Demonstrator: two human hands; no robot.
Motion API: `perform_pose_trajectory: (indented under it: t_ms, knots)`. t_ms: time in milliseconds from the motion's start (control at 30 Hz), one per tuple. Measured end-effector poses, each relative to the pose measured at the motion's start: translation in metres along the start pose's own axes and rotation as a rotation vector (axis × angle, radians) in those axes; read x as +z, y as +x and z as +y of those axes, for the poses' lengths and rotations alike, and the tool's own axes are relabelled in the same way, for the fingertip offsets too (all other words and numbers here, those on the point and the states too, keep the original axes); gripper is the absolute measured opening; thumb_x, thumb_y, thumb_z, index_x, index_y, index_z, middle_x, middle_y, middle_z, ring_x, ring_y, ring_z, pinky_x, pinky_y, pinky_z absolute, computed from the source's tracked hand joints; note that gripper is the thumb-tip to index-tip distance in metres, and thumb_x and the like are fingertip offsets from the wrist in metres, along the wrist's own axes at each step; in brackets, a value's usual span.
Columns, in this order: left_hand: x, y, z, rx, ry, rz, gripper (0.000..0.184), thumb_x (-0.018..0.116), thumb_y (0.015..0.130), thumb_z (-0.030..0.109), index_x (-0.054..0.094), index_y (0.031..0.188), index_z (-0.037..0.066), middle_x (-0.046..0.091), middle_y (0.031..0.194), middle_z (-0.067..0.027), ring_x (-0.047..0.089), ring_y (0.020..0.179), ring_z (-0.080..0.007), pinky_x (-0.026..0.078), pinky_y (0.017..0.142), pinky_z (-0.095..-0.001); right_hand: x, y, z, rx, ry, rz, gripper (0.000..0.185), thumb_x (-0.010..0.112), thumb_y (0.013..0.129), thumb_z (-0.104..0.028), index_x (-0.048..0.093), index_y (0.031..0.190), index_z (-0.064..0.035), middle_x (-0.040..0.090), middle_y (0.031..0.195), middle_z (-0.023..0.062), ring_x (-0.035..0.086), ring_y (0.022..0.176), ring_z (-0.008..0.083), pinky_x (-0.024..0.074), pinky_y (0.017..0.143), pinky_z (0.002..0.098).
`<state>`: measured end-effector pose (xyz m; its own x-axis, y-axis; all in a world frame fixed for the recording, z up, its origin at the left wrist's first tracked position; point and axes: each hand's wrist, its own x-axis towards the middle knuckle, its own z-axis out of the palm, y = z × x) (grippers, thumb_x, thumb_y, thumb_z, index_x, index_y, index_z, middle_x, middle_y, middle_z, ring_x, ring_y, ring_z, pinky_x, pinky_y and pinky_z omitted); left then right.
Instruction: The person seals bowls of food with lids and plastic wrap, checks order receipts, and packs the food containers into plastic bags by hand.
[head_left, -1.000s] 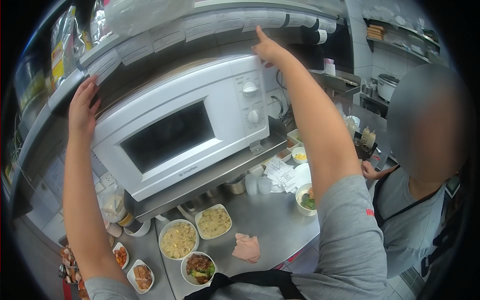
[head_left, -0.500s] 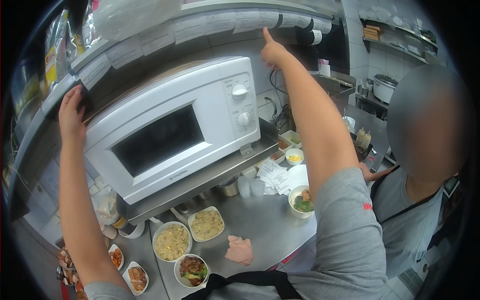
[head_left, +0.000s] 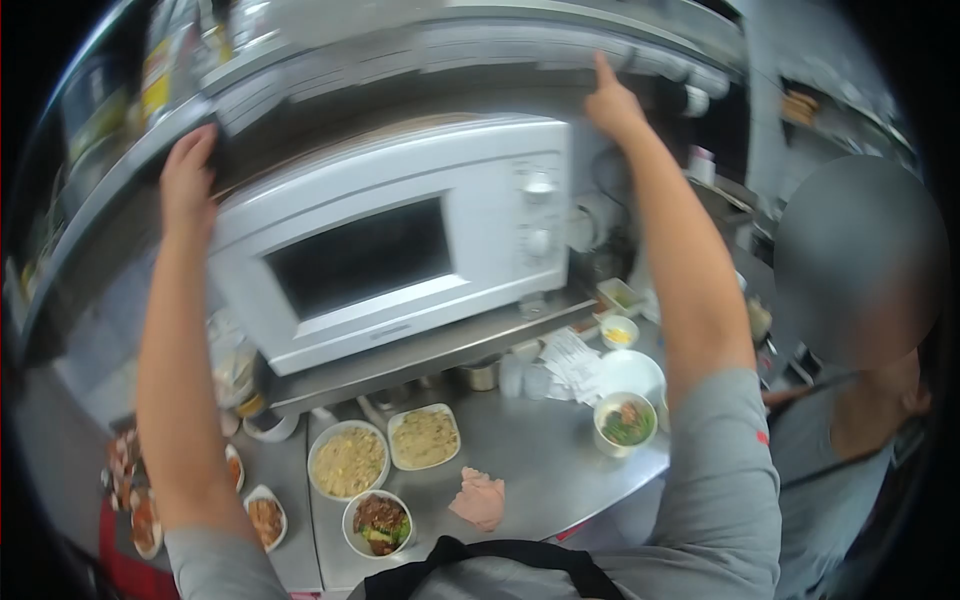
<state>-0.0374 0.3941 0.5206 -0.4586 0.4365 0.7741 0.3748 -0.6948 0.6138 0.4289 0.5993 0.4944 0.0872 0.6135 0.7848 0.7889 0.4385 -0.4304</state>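
Observation:
My left hand (head_left: pixel 190 178) is raised at the dark left end of a metal ticket rail (head_left: pixel 205 112), above the left side of a white microwave (head_left: pixel 500 200). Its fingers are bent and close together; blur hides what they hold. My right hand (head_left: pixel 615 103) reaches up to the right part of the rail. Its index finger points upward at a row of paper slips (head_left: pixel 465 48), while the other fingers curl in, with nothing visible in them. I cannot tell whether that fingertip touches a slip. The microwave sits on a metal shelf (head_left: pixel 440 355) between my arms.
On the steel counter below stand two bowls of fried rice (head_left: pixel 348 460) (head_left: pixel 424 438), a meat-and-greens bowl (head_left: pixel 380 525), a bowl with greens (head_left: pixel 627 422), a crumpled pink cloth (head_left: pixel 479 498) and printed receipts (head_left: pixel 572 362). A co-worker in grey (head_left: pixel 840 500) stands close on my right.
My view has swung, so the scene sits differently in the frame and is blurrier. Both hands stay up at the rail; my left fingers look more bent. The co-worker's head has turned.

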Motion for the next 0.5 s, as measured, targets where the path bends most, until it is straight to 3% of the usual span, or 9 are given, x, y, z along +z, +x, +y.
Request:
perform_pose_trajectory:
  t_ms: [67, 167, 267, 367, 467, 500]
  knots:
    - [-0.001, 0.0, 0.0, 0.017, 0.007, 0.018, 0.027, 0.06, 0.086, 0.025, 0.063, 0.108, 0.01, 0.06, 0.104, 0.0004, 0.046, 0.098, -0.0115, 0.031, 0.087, -0.0308, -0.01, -0.018, -0.041, -0.094, 0.126, -0.084, 0.067, 0.051, 0.083, -0.022, 0.024, 0.144, -0.0192, 0.06, 0.112, 0.0221, 0.056, 0.105, 0.0384, 0.0435, 0.09, 0.0405]
    - [0.001, -0.014, 0.01, 0.024, 0.034, 0.052, 0.026, 0.061, 0.085, 0.021, 0.063, 0.108, 0.009, 0.059, 0.097, 0.0016, 0.047, 0.086, -0.0092, 0.034, 0.076, -0.0247, -0.003, -0.033, -0.086, -0.321, 0.0, -0.12, 0.068, 0.053, 0.084, -0.028, 0.024, 0.144, -0.0175, 0.059, 0.113, 0.022, 0.055, 0.107, 0.038, 0.0429, 0.092, 0.0423]
    - [0.005, -0.005, 0.003, -0.017, 0.038, 0.061, 0.026, 0.06, 0.085, 0.022, 0.063, 0.109, 0.01, 0.06, 0.101, 0.0016, 0.048, 0.089, -0.0092, 0.034, 0.078, -0.0267, -0.011, -0.016, -0.068, 0.078, 0.025, -0.049, 0.075, 0.049, 0.084, -0.025, 0.007, 0.146, -0.0128, 0.056, 0.118, 0.0229, 0.052, 0.112, 0.0377, 0.0394, 0.096, 0.0439]
    - [-0.001, 0.001, -0.001, -0.049, 0.09, 0.048, 0.029, 0.061, 0.084, 0.027, 0.061, 0.111, 0.015, 0.057, 0.114, 0.0004, 0.043, 0.111, -0.0127, 0.028, 0.093, -0.0348, -0.021, 0.02, 0.011, 0.316, -0.047, -0.068, 0.078, 0.045, 0.082, -0.02, 0.001, 0.146, -0.0113, 0.051, 0.126, 0.0232, 0.05, 0.117, 0.0362, 0.0374, 0.099, 0.0426]
    - [-0.004, 0.005, -0.005, -0.018, 0.076, 0.043, 0.031, 0.061, 0.085, 0.026, 0.059, 0.113, 0.014, 0.055, 0.117, -0.0002, 0.042, 0.113, -0.0136, 0.027, 0.094, -0.0362, -0.032, 0.031, 0.074, 0.344, -0.179, -0.159, 0.072, 0.041, 0.086, -0.022, 0.003, 0.147, -0.0248, 0.046, 0.133, 0.0201, 0.048, 0.121, 0.0331, 0.0355, 0.101, 0.0421]
    - [-0.001, 0.002, -0.001, -0.001, 0.064, 0.051, 0.03, 0.062, 0.085, 0.025, 0.059, 0.113, 0.013, 0.055, 0.117, -0.0007, 0.043, 0.112, -0.0134, 0.028, 0.094, -0.0352, -0.021, 0.048, 0.101, 0.353, -0.289, -0.141, 0.072, 0.042, 0.085, -0.019, 0.004, 0.146, -0.0335, 0.047, 0.133, 0.0177, 0.048, 0.121, 0.0312, 0.0354, 0.101, 0.0427]
